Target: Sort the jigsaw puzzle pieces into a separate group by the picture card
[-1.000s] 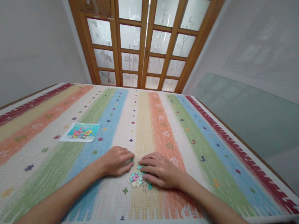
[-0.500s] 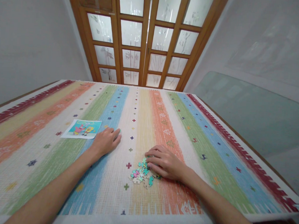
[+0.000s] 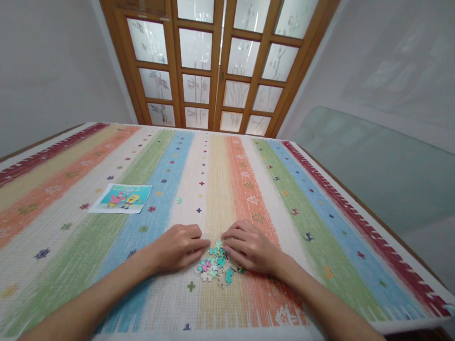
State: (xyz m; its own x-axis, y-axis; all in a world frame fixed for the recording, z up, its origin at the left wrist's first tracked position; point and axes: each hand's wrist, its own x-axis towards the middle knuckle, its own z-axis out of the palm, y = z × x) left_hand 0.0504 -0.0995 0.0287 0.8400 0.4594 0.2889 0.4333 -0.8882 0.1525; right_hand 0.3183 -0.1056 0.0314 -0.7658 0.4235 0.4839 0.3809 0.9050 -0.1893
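Note:
A small heap of loose jigsaw pieces (image 3: 213, 268), teal, pink and white, lies on the striped tablecloth (image 3: 249, 192) near the front edge. My left hand (image 3: 178, 248) rests palm down just left of the heap, its fingertips at the heap's edge. My right hand (image 3: 249, 246) lies palm down on the heap's right side with its fingers on the top pieces. I see no piece gripped in either hand. One teal piece (image 3: 179, 200) sits alone on the blue stripe farther back. A cartoon reference picture (image 3: 121, 199) lies flat at the left.
The table's right edge (image 3: 398, 250) runs beside a leaning pane of frosted glass (image 3: 383, 168) against the wall. Wooden doors with glass panels (image 3: 218, 58) stand beyond the far end of the table.
My left hand reached out to the blue stripe near the picture, left a teal piece there, then came back to the heap. My right hand stayed on the pieces.

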